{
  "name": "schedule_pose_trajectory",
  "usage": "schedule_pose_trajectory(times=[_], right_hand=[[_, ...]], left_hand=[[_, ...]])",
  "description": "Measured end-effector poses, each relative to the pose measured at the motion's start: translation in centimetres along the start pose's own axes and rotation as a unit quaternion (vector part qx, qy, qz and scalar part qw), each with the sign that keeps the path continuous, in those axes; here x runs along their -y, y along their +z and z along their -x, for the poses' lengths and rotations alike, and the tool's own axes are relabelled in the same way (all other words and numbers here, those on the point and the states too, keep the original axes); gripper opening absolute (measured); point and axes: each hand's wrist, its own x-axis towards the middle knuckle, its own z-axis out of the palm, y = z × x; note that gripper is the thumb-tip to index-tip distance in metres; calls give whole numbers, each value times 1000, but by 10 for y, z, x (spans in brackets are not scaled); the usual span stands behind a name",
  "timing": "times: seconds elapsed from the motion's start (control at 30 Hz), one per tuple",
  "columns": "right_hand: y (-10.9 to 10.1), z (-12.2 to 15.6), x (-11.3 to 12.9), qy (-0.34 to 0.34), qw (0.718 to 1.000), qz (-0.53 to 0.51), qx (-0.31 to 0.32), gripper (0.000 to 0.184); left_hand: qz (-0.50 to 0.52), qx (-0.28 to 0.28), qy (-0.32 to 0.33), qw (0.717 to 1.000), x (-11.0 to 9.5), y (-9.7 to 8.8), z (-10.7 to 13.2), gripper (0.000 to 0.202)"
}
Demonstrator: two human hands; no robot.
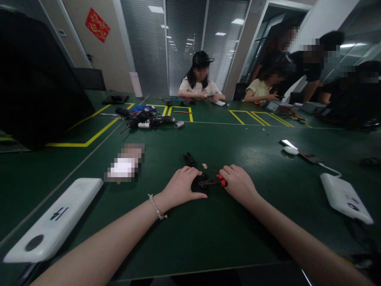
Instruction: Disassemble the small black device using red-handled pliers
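In the head view, your left hand point(181, 186) curves thumb and fingers around a small black part point(196, 184) on the green table point(256, 238). Your right hand point(239, 183) is wrapped around red-handled pliers point(222, 180), their nose reaching that part; you probably have its tips touching, but I cannot tell whether they pinch anything. A black piece point(189, 159) lies just beyond your left hand.

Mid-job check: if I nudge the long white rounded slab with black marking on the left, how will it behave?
The slab is probably stiff, given its smooth moulded-looking shell. Lying flat on the dark green tabletop, it should slide rather than roll. The thin dark cable at its near end might drag.
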Motion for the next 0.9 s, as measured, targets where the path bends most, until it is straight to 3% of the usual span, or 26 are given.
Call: schedule_pose_trajectory(times=[0.9], right_hand=[[3, 2, 0, 4, 1000, 12, -18, 22]], left_hand=[[-4, -8, 7, 1000, 2, 2, 0, 60]])
